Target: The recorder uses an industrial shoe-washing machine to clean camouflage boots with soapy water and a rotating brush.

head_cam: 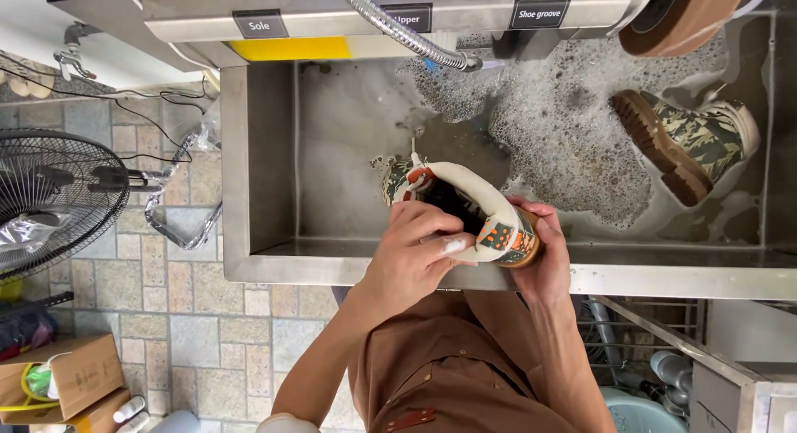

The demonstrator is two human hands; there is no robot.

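Steel sink [266,259], full of suds, and the person is holding a patterned boot [465,217] right over its front edge. The left hand [415,259] sits on top of the cream collar with fingers curled into the opening, foam on the fingertips, so that grip is closed on the boot. The right hand [544,259] cups the heel end from underneath and the side, also wrapped tight on the boot. Toe points away from the body, towards the water.

If the lining is what's getting scrubbed here, it probably goes best with the heel hand kept firm so the boot doesn't twist, and the boot held low over the sink so drips land inside. Wet leather plus soap looks slippery, so a full-palm hold beats fingertips.

The second boot [689,142], same camo pattern with a brown lugged sole, lies on its side in the foam at the far right of the sink, well apart from the hands. A metal hose [398,26] hangs down from the machine above, and a brown round brush [681,18] sticks out top right.

Room-wise: stone-tile floor [183,317], a standing fan [50,200] on the left, cardboard boxes [66,375] bottom left, wire racks bottom right.
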